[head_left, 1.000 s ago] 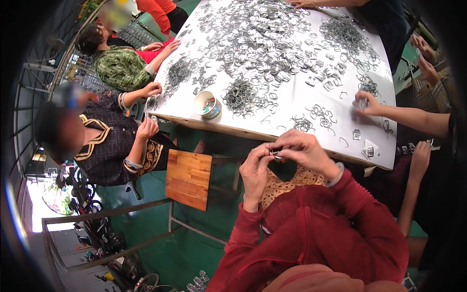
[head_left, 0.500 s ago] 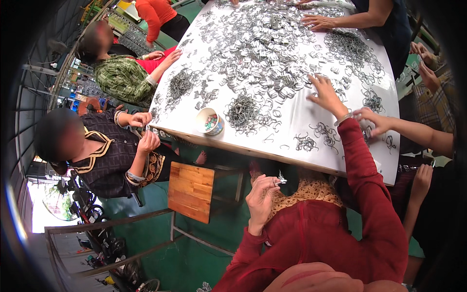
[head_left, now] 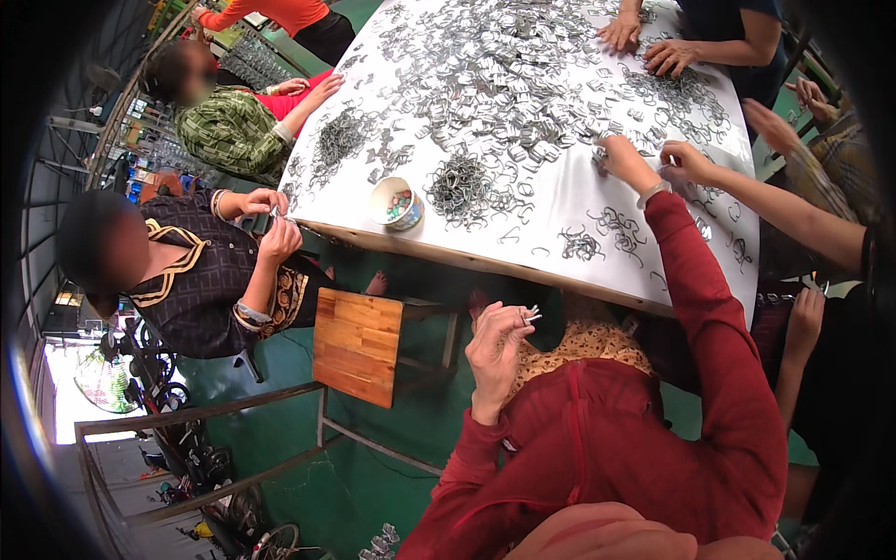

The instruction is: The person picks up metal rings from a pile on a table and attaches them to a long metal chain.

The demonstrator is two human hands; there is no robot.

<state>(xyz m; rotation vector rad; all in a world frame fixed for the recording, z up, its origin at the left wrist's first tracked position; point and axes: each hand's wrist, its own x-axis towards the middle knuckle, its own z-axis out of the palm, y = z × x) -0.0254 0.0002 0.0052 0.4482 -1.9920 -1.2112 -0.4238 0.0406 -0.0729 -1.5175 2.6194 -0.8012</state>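
Note:
In front of my lap my left hand (head_left: pixel 496 353) is raised off the table, its fingers closed on shiny bent metal clips (head_left: pixel 531 315). Stretched forward over the white table (head_left: pixel 532 245), my right hand (head_left: pixel 629 164) pinches a small metal clip (head_left: pixel 599 161) at the near right edge of a big heap of clips (head_left: pixel 509 103). Its fingertips partly cover that clip. Loose curved metal pieces (head_left: pixel 616 227) lie nearer to me, below my right wrist. A denser dark mound of curved pieces (head_left: pixel 459 189) sits to the left.
A paper cup (head_left: pixel 396 203) with small coloured things stands near the table's front edge. Left of me are a wooden stool (head_left: pixel 357 347) and a person handling a small piece (head_left: pixel 277 213). A co-worker's hand (head_left: pixel 689 162) works close beside my right hand; other hands reach over the far right.
My right hand has come down from spread fingers to a pinch at the heap. My left hand keeps its clips. The neighbour's hand at right has moved forward and left.

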